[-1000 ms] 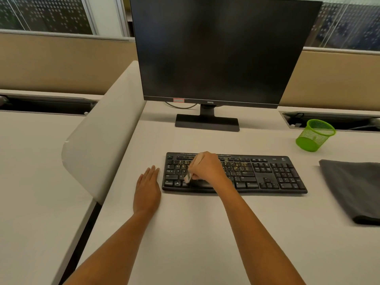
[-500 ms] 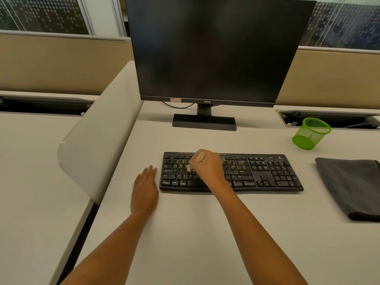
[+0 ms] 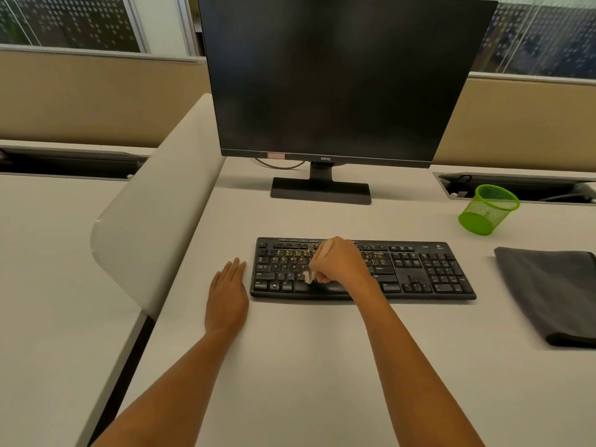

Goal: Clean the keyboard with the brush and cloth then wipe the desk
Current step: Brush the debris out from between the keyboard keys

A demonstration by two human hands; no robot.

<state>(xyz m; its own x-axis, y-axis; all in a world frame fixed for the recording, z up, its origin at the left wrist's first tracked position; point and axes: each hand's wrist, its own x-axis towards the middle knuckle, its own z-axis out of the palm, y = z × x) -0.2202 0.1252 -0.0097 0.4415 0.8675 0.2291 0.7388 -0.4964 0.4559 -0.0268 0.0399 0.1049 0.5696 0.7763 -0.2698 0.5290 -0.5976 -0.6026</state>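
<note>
The right hand [image 3: 342, 264] curls around a small pale-handled brush [image 3: 309, 277]. The brush's whitish bristles are down on the lower key rows of a flat black computer keyboard [image 3: 419, 272], left of the keyboard's middle. The end of the handle pokes up above the knuckles. The left hand [image 3: 227, 295] lies palm down on the pale grey desk [image 3: 322, 366] with its fingers straight and close together. It holds nothing and sits just beside the keyboard's left end.

Yellowish specks dot the upper key rows on either side of the right hand. The keyboard sits in the middle of the desk, its long side running with the near edge.

A folded dark grey cloth [image 3: 548, 291] lies flat at the desk's right edge, near the keyboard's right end but not touching it. Behind the cloth, toward the far right corner, stands a bright green wire-mesh pen cup [image 3: 488, 209]. Next to the cup, a recessed cable slot [image 3: 516, 185] runs along the far edge.

A black flat-screen monitor [image 3: 338, 75], its screen dark, stands on a rectangular foot at the far edge, directly behind the keyboard. A thin cable loops beneath its lower bezel. A white rounded partition panel [image 3: 154, 221] rises along the desk's left edge, near the left hand.
</note>
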